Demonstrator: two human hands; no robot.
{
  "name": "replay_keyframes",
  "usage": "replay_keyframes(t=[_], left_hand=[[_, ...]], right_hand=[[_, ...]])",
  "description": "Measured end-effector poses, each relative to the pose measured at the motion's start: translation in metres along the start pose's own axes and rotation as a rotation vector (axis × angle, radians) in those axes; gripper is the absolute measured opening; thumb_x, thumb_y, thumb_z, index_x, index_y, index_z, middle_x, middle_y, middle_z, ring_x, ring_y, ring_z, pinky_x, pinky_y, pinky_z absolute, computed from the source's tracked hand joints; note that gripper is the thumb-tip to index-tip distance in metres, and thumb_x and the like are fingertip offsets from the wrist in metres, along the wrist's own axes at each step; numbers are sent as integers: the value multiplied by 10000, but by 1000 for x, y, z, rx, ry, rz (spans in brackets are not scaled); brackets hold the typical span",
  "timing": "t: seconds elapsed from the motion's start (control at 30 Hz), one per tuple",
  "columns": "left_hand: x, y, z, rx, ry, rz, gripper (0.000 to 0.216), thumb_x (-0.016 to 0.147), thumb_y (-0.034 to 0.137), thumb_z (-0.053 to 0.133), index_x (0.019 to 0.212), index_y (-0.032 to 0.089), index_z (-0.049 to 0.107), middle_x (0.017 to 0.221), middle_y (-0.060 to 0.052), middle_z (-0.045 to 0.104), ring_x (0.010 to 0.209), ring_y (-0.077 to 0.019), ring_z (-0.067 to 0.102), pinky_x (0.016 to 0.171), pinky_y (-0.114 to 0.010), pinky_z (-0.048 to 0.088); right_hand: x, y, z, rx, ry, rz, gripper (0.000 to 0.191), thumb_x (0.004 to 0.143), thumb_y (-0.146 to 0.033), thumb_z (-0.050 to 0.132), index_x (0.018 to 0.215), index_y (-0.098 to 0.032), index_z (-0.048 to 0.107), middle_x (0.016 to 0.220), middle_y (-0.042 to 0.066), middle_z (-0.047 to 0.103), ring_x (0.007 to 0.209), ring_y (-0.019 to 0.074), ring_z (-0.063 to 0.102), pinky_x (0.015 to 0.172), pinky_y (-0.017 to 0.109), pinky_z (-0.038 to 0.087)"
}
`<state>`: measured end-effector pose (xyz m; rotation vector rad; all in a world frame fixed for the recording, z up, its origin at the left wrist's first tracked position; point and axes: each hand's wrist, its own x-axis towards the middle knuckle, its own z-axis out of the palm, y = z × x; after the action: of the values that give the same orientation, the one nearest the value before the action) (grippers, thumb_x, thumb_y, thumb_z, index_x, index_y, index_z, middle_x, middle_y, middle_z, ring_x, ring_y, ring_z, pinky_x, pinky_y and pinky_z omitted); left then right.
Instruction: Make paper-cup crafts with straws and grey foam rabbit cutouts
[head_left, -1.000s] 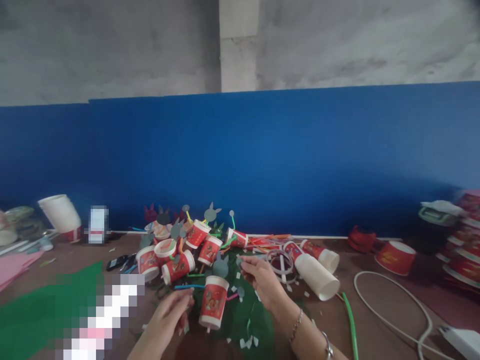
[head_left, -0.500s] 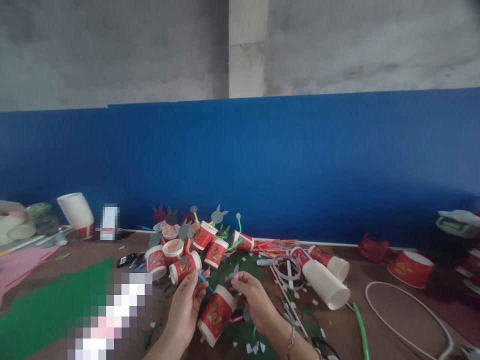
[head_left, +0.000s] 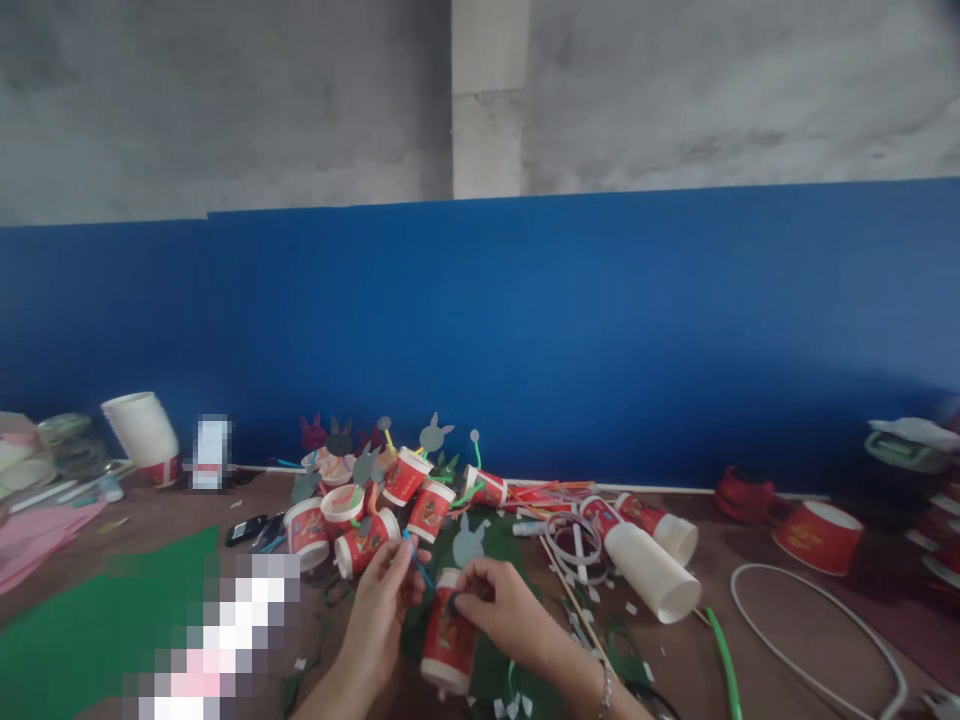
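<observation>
My left hand (head_left: 384, 598) is closed around a bent blue drinking straw (head_left: 422, 566) that runs to a red paper cup (head_left: 450, 640). The cup has a white rim and a printed picture, and it leans slightly between my hands. Thumb and fingers of my right hand (head_left: 499, 605) pinch a small dark grey paper disc (head_left: 454, 603) against the cup's upper side. Above the rim rises a grey rabbit-head cutout (head_left: 468, 542); how it is attached is hidden.
Several decorated red cups (head_left: 367, 540) with straws and animal cutouts cluster behind my left hand. White cup stacks (head_left: 652, 570), a tape roll (head_left: 574, 540) and straws lie to the right. Green paper (head_left: 112, 610) is at left; scraps litter the table before a blue panel (head_left: 525, 330).
The cup has turned more upright and moved slightly right. My right hand has let go of the rabbit-head cutout and moved down to the cup's side. My left hand stays on the straw.
</observation>
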<state>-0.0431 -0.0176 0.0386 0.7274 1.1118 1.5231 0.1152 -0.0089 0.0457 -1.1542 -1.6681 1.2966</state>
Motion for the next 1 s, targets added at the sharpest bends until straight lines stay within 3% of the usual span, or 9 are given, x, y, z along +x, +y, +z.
replay_keyframes(t=[0.1,0.2,0.27,0.37,0.47,0.57,0.63,1.0], left_hand=[[6,7,8,199,-243,-76,360,651,482,705,725,149,590,606,27,611,375,-36,412,355,-160,256],[13,2,18,330,-315,-45,392,655,519,680,704,140,594,433,82,461,333,-34,329,341,-163,176],[16,-6,23,357,-318,-12,429,660,568,648,736,150,580,390,106,385,311,-40,300,327,-169,161],[17,-22,25,365,-287,55,481,656,627,611,803,176,535,446,101,447,284,-44,317,300,-175,199],[16,-33,24,338,-273,47,507,656,652,592,853,191,514,446,104,446,289,-71,391,304,-180,268],[14,-37,24,294,-275,43,511,650,651,598,857,194,506,449,100,459,310,-84,426,331,-190,324],[12,-36,25,287,-284,58,497,654,640,605,838,187,516,449,96,460,322,-87,437,346,-195,340],[-2,-25,33,316,-307,94,349,693,505,622,763,168,566,508,57,506,364,-78,434,373,-193,339]], right_hand=[[-4,-11,-16,-172,-88,-77,112,634,-115,517,652,-175,609,570,-31,550,543,111,469,511,211,329],[-7,-17,-24,-279,-73,-147,142,626,-96,508,655,-181,618,618,-24,573,585,116,495,543,207,346],[-7,-16,-24,-303,-39,-165,158,627,-88,502,655,-184,624,624,-21,577,596,118,501,560,209,353],[-2,-11,-22,-241,41,-135,135,611,-88,535,627,-182,632,647,-9,588,612,128,514,576,218,370],[5,-8,-23,38,210,-66,28,599,-155,634,624,-168,636,678,3,598,639,138,529,596,229,395],[8,-8,-22,405,259,47,195,580,-302,728,653,-149,631,564,-20,560,530,109,492,536,226,390],[8,-9,-21,528,238,83,283,537,-357,773,657,-141,634,540,-23,563,487,95,481,505,221,392],[10,-4,-15,421,238,79,342,574,-419,751,657,-132,586,535,45,659,449,112,557,465,215,437]])
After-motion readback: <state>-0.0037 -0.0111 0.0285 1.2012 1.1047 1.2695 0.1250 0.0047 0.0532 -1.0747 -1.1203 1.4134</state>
